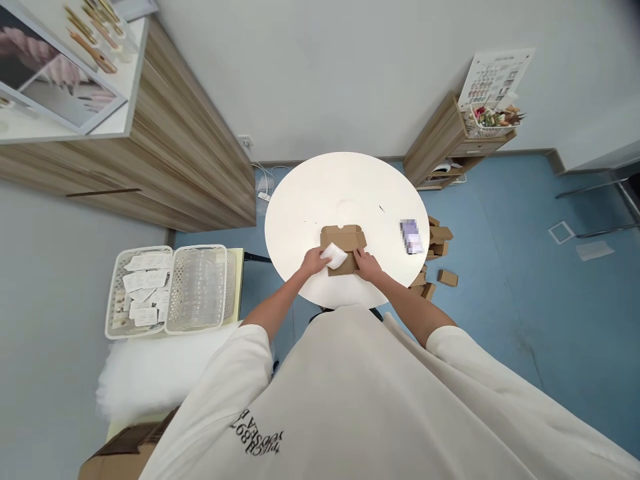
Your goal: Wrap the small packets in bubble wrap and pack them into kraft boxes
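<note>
Round white table point(300, 200) is the anchor here, seen from straight above. Near its front edge sits a small brown cardboard box point(344, 241), flaps open, lying flat on the tabletop. The left hand point(314, 260) is at the box's front left corner, fingers closed around a small white pad point(334, 255) that's resting on the box's near part. The right hand point(369, 265) is pressed against the box's front right corner, fingers curled on the cardboard edge, so it's got hold of the box; how tight is hard to tell at this size. Toward the table's right edge there's a blurred-out small flat thing point(411, 236), can't make out what it is. On the blue floor just right of the table is a scatter of more little brown boxes point(439, 240). Left of the table, lower down, two white baskets point(170, 288) sit side by side, one with paper slips in it, the other with clear packets. Behind the table on the right there's a low wooden shelf point(443, 143) against the wall.
</note>
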### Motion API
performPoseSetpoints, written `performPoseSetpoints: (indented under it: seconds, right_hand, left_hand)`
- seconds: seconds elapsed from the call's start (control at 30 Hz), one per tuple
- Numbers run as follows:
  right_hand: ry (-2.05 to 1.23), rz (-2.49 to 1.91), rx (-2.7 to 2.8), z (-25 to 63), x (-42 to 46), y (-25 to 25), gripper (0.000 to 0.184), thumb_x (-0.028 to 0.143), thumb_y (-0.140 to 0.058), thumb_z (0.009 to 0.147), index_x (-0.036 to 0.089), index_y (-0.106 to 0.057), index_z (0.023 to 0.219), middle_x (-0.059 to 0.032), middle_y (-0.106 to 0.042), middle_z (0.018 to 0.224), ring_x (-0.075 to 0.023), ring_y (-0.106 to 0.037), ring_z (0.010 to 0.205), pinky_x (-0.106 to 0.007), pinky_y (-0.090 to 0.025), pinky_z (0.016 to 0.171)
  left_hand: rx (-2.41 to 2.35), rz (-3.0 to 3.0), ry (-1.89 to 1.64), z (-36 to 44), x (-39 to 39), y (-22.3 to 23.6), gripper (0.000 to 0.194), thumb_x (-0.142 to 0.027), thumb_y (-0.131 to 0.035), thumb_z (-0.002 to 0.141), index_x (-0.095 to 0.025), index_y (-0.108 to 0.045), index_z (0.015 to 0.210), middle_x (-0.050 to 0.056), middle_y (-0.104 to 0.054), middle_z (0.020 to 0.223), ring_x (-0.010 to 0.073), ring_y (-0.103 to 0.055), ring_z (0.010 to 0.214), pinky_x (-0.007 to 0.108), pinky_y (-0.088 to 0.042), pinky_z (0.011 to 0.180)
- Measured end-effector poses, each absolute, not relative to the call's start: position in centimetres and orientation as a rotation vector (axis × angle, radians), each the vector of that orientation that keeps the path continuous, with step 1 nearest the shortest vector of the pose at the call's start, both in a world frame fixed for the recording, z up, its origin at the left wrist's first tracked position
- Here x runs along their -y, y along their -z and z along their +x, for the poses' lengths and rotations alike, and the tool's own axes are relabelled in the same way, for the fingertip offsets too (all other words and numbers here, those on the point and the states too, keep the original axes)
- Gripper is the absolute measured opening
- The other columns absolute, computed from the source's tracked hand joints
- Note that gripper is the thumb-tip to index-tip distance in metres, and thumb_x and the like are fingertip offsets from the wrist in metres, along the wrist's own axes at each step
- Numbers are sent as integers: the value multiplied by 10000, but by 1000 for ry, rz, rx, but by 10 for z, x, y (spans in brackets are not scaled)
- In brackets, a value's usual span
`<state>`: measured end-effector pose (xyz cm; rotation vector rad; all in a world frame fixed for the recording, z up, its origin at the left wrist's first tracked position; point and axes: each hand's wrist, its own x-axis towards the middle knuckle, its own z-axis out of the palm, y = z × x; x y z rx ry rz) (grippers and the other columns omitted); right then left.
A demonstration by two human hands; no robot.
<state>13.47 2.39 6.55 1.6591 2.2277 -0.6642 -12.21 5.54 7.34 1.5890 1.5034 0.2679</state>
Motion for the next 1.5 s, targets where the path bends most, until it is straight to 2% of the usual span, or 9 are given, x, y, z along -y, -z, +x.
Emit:
performPoseSetpoints:
  seconds: [0.1,0.2,0.43,0.6,0.83,1.0,1.17,1.33,1.5]
  right_hand:
    - [695,1697,-2273,138,-22,-61,882,270,-698,835,222,-221,1575,-172,-401,1520,-340,-546,1152,-419,-440,936]
    - [759,1745,-2301,142,-21,-55,956,255,-682,833,237,-132,1615,-164,-399,1542,-351,-543,1174,-430,-423,958]
    - [850,1806,-2303,146,-17,-46,1020,293,-690,826,249,-75,1637,-147,-333,1609,-372,-540,1206,-446,-410,991]
    - [884,1836,-2309,146,-16,-45,974,338,-693,845,258,-127,1634,-144,-338,1609,-367,-535,1230,-442,-404,1009]
    - [838,1814,-2319,145,-14,-54,928,275,-697,823,273,-210,1614,-132,-345,1600,-372,-517,1238,-482,-409,1021]
    - [933,2054,-2342,152,-13,-62,678,337,-605,889,244,-391,1525,-135,-377,1566,-359,-457,1311,-497,-406,1059]
    - [1402,2794,-1750,162,-41,-62,640,466,-501,920,204,-427,1499,-158,-452,1508,-284,-560,1225,-428,-467,1033]
    - [1880,2877,-1438,159,-71,-66,512,455,-558,862,211,-620,1307,-99,-630,1350,-244,-592,1208,-366,-468,1030]
    - [2135,2777,-1376,152,-70,-74,318,477,-564,860,223,-676,1013,-58,-695,1209,-212,-664,1022,-318,-529,813]
  left_hand:
    - [-1527,1774,-18,-78,-53,-71,230,-329,-667,842,-212,-716,1035,103,-731,1059,338,-628,1107,435,-477,925]
    - [-1497,1864,129,-47,-54,-65,213,-250,-654,857,-206,-696,1061,121,-719,1077,358,-600,1160,479,-422,980]
    - [-1509,2009,59,-22,-43,-58,355,-155,-583,899,-183,-612,1252,170,-670,1168,362,-541,1237,491,-341,1071]
    - [-1623,2137,-26,-22,-33,-60,361,-115,-466,943,-186,-584,1277,191,-613,1255,359,-522,1245,502,-340,1056]
    - [-1833,1993,30,-24,-41,-61,364,-249,-655,880,-176,-562,1224,193,-579,1245,400,-482,1232,506,-371,992]
    - [-1844,1889,-203,-49,-42,-68,293,-300,-593,915,-189,-546,1183,191,-545,1266,386,-462,1260,507,-357,1022]
    - [-2035,1319,-562,-85,-68,-63,229,-296,-521,937,-228,-512,1155,141,-542,1303,299,-530,1216,446,-410,1001]
    - [-1797,711,-654,-91,-88,-57,172,-370,-496,947,-240,-552,1045,82,-653,1132,218,-636,1009,352,-493,828]
    - [-1626,793,-636,-86,-82,-63,276,-436,-423,978,-225,-599,953,78,-688,1180,208,-647,1023,334,-490,817]
